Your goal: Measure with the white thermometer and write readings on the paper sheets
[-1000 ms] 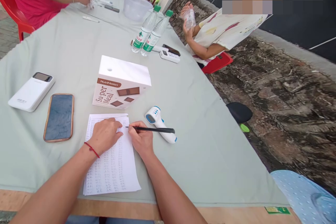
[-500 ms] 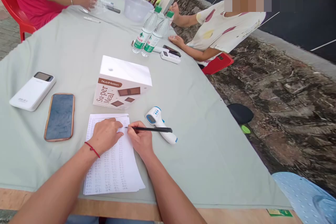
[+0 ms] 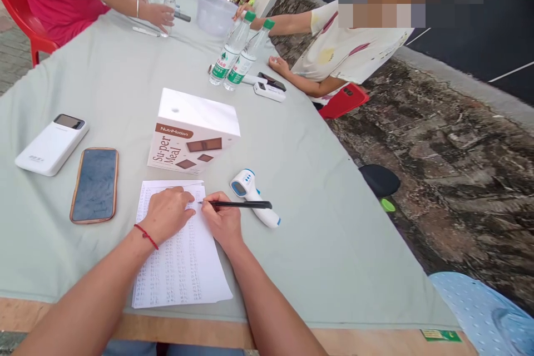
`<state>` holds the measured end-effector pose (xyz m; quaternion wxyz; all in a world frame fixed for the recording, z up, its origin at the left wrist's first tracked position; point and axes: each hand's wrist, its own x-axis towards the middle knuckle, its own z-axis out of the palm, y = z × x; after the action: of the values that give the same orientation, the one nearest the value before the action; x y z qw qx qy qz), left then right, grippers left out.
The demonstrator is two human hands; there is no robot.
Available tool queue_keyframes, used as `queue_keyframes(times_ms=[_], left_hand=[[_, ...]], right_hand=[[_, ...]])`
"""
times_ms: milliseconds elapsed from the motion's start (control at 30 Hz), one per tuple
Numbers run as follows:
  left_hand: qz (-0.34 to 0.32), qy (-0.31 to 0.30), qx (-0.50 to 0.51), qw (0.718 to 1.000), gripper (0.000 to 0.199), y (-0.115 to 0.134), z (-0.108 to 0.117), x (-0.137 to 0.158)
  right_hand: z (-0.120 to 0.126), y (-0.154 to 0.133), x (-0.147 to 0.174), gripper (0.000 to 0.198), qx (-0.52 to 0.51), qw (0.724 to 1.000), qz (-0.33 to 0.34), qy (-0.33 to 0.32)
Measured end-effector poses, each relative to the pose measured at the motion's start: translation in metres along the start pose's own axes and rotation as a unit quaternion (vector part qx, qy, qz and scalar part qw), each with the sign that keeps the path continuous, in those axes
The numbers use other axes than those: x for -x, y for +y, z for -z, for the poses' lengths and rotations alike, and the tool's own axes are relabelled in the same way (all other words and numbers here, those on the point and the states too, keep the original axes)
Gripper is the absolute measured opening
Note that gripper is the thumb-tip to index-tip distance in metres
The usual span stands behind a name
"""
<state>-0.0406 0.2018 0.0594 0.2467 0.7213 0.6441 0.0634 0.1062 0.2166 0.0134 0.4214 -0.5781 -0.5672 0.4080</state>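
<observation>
A stack of paper sheets (image 3: 179, 278), covered in columns of handwriting, lies on the table in front of me. Across its upper part my left hand (image 3: 169, 210) rests flat, a red string bracelet (image 3: 146, 236) on its wrist. My right hand (image 3: 223, 222) grips a black pen (image 3: 246, 204), its tip at the paper's upper right beside my left fingers. Just right of that hand lies a white and blue infrared thermometer (image 3: 254, 197), partly behind the pen. Beyond the paper stands a white box (image 3: 194, 130) printed "NutriMotion Su-per Meal".
To the left lie a phone (image 3: 95, 184) and a white power bank (image 3: 52, 144). Two water bottles (image 3: 236, 55) with green caps and a translucent basin (image 3: 214, 14) stand farther back. Several people sit around the table; a blue plastic stool (image 3: 479, 306) is at lower right.
The person at right has stretched an arm toward the basin. At far left, a person's hand now has a bottle standing on the table. My hands and pen look almost unmoved.
</observation>
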Motion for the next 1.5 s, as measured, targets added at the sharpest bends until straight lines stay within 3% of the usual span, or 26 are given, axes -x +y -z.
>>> queue_keyframes(times_ms=[467, 1367, 1500], left_hand=[[-0.005, 0.006, -0.007, 1.000, 0.021, -0.0004, -0.0022, -0.0006], [-0.004, 0.008, 0.002, 1.000, 0.022, -0.0010, -0.0025, -0.0004], [-0.003, 0.004, 0.004, 1.000, 0.024, -0.0010, -0.0019, 0.0000]], right_hand=[[0.0021, 0.0027, 0.0006, 0.011, -0.011, 0.999, -0.003, 0.033], [0.0003, 0.0045, 0.0006, 0.007, -0.004, 1.000, 0.002, 0.015], [0.0023, 0.0095, 0.0012, 0.009, -0.022, 0.998, 0.042, 0.041]])
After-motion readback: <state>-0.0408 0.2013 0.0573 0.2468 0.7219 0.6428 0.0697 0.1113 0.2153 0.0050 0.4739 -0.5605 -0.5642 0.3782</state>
